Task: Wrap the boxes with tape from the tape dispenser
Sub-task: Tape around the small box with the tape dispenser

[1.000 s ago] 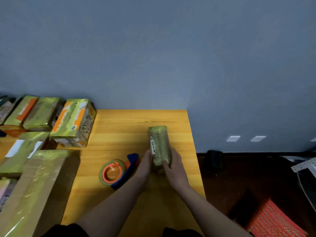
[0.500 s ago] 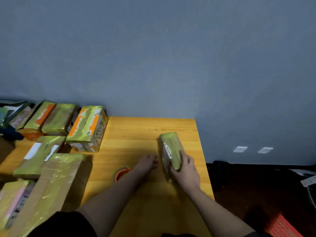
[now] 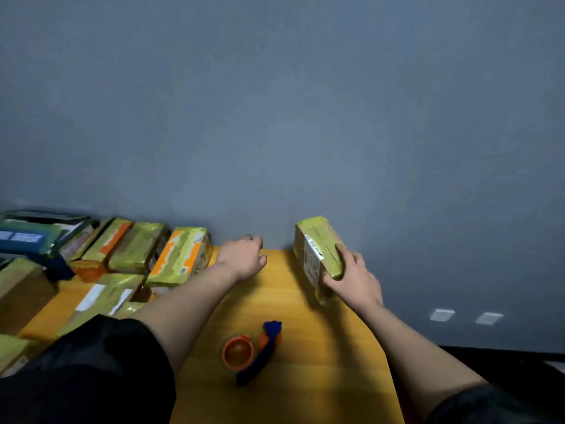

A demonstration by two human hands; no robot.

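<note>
**Near the far right edge: one box held, dispenser left alone**

At the far right corner of the tabletop (image 3: 293, 301), the wrapped box (image 3: 318, 249) is held by the right hand (image 3: 351, 276) alone, and this is the first risk. The box is tilted and seems lifted off the wood at its far end, close to the edge and to the wall. Its surface is shiny tape, so it is probably slippery; if the grip loosens, the box could slide out and fall past the edge to the floor.

A second risk is the tape dispenser (image 3: 250, 351). It lies on the tabletop near the person, between the two forearms, and no hand touches it. A forearm pulled back without care could push it toward the near edge.

A third risk is the left hand (image 3: 244, 255), which is just beside the taped boxes (image 3: 180, 258) standing along the wall. A fast reach there could knock one of them against its neighbours.

The right hand grips the box from the near end, the fingers curled over the top face and the thumb on the side with the white label. The left hand holds nothing; its fingers are loosely bent and it seems to hover above the far edge of the tabletop, though I cannot tell if it touches anything.
</note>
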